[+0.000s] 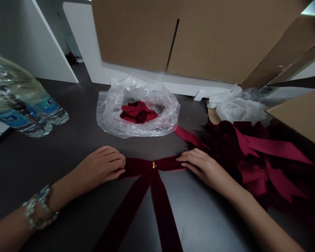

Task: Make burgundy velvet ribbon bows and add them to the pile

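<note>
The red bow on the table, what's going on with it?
Someone has both hands on the dark red bow. The left hand is at one side loop and the right hand is at the other. A little gold tie sits at its middle, and two tails spread toward the person. Behind it is a clear plastic bag with red fabric inside; more red bows lie heaped on the right.

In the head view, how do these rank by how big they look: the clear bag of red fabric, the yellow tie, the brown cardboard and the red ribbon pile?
1. Brown cardboard
2. Red ribbon pile
3. Clear bag
4. Yellow tie on the dark red ribbon
</note>
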A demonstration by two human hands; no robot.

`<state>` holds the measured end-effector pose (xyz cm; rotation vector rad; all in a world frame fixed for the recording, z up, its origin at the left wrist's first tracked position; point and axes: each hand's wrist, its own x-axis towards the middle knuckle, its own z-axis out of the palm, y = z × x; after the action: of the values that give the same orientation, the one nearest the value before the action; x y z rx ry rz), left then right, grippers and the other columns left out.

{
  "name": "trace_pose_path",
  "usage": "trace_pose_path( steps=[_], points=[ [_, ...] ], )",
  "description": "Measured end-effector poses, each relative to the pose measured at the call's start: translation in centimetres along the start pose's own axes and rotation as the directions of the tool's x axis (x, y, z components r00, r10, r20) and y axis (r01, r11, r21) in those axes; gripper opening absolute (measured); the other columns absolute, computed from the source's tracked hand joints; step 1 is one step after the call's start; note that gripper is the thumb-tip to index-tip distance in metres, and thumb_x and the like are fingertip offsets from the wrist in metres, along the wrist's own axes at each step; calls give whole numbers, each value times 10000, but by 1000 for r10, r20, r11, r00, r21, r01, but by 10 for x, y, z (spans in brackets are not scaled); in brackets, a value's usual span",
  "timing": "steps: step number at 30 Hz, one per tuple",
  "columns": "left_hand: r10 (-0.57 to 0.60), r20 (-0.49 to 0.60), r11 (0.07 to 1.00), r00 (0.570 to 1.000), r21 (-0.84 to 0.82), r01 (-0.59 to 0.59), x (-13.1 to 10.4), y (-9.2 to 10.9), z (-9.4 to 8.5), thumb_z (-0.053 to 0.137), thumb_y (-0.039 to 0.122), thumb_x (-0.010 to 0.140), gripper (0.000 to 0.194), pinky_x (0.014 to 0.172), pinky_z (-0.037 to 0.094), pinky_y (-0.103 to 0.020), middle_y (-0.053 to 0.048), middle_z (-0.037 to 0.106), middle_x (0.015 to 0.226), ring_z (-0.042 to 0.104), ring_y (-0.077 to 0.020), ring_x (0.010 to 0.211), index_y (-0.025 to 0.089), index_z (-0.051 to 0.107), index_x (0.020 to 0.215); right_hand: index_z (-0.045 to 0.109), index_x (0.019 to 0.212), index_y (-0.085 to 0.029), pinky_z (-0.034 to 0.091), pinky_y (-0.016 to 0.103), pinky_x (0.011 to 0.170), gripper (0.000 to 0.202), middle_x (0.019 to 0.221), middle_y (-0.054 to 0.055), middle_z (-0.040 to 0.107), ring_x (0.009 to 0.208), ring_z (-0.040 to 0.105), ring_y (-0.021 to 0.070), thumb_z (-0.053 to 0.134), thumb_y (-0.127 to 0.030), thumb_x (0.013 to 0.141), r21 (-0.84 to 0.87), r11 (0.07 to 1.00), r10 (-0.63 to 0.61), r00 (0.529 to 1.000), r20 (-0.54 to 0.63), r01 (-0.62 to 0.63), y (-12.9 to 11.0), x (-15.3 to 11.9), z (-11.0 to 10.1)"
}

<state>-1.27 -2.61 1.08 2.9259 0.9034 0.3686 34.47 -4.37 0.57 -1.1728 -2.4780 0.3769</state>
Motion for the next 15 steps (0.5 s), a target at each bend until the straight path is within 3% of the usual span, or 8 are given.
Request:
trace_pose_path(
  steps=[4,9,15],
  points=[
    [-50,21,995,999,-88,52,2,-6,1,498,258,933,125,801,402,-288,5,653,892,573,-142,808,196,594,882,659,1032,-216,503,329,795,187,968,63,680,921,600,194,502,-223,931,0,1000,15,1000,-27,-15,4,0,2],
    [-156,56,976,986,-146,162,2,-11,4,520,316,917,152,730,414,-282,-5,636,854,573,-154,771,192,570,844,640,1041,-211,499,334,841,170,997,66,671,960,599,192,520,-239,925,41,998,49,998,-26,-48,7,-1,3],
    [-201,130,948,971,-224,226,-3,-15,0,492,342,930,151,785,429,-288,-5,631,929,587,-166,854,231,593,947,626,1085,-230,501,333,896,199,1069,57,669,1020,606,185,548,-233,902,107,988,111,994,3,-111,4,-1,-3]
  ],
)
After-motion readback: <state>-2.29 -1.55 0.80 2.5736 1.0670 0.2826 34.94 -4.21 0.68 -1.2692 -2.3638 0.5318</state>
